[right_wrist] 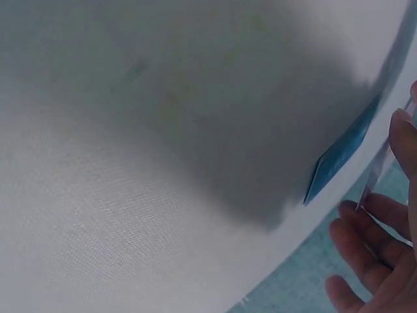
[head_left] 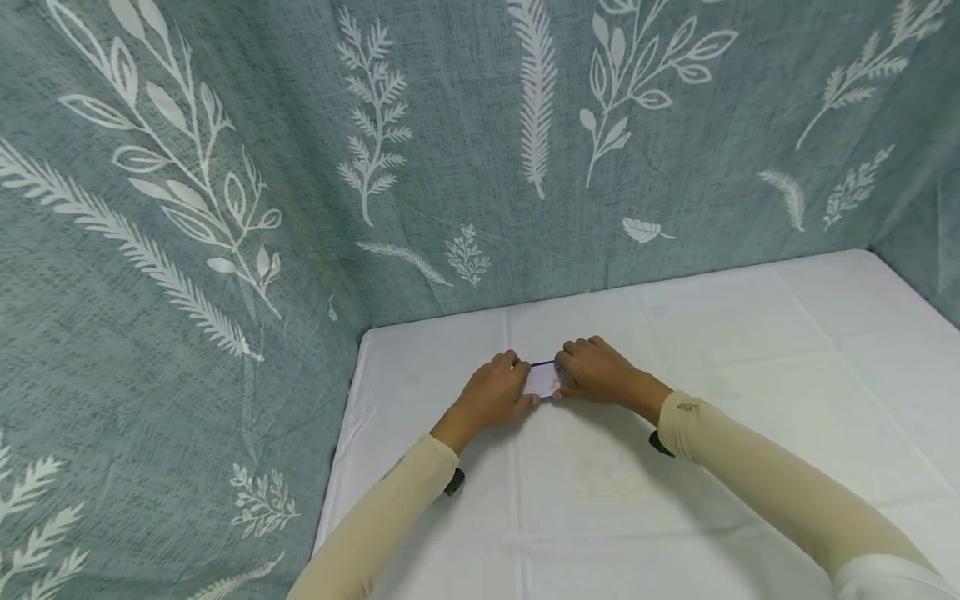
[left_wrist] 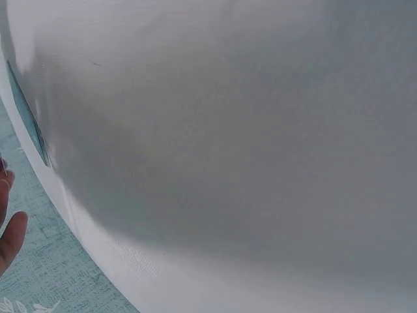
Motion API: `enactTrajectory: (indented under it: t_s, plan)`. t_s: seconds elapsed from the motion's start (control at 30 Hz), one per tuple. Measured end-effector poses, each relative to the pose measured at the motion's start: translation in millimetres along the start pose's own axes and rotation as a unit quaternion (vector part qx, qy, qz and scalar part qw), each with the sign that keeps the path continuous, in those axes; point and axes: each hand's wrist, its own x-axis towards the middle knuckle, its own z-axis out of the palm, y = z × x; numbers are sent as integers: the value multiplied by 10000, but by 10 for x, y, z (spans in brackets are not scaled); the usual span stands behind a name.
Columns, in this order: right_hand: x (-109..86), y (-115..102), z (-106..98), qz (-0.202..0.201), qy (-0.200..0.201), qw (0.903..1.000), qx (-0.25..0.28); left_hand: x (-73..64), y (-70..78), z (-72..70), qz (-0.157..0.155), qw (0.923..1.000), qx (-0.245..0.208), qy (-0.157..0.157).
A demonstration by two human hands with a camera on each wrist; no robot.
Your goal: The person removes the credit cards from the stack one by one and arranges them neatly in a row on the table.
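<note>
A small pale card (head_left: 542, 381) with a printed face is stretched between the two hands, low over the white table. My left hand (head_left: 495, 388) pinches its left end, thumb on the near side and fingers on the far side. The right hand (head_left: 597, 372) grips the other end the same way; in the right wrist view the card (right_wrist: 374, 173) appears as a thin sheet between thumb and fingers. Beneath it a flat blue rectangular piece (right_wrist: 342, 153) lies on the table, its dark edge showing behind the card in the head view. Only fingertips (left_wrist: 13, 238) show in the left wrist view.
The white-covered table (head_left: 637, 517) spreads toward the person and to the right. Its far edge meets a teal curtain (head_left: 465, 150) with white leaf prints, which also hangs along the left side. Dark devices (head_left: 454, 482) sit under both wrists.
</note>
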Motion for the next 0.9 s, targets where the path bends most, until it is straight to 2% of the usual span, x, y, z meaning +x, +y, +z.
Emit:
enactTrajectory:
  t_s: [0.23, 0.43, 0.63, 0.9]
  plan:
    - [-61, -39, -19, -231, -31, 9997, 13, -69, 31, -1, 1, 9998, -88, -178]
    - [-106, -46, -16, -313, -117, 9994, 123, -135, 57, -3, 110, 9998, -148, -50]
    - [-137, -59, -1, -321, -146, 9986, 398, -188, 73, 1, 168, 9999, -9, -1]
    - [-176, -61, 8, -400, -197, 9977, 504, -248, 115, 7, 186, 9997, -119, -91]
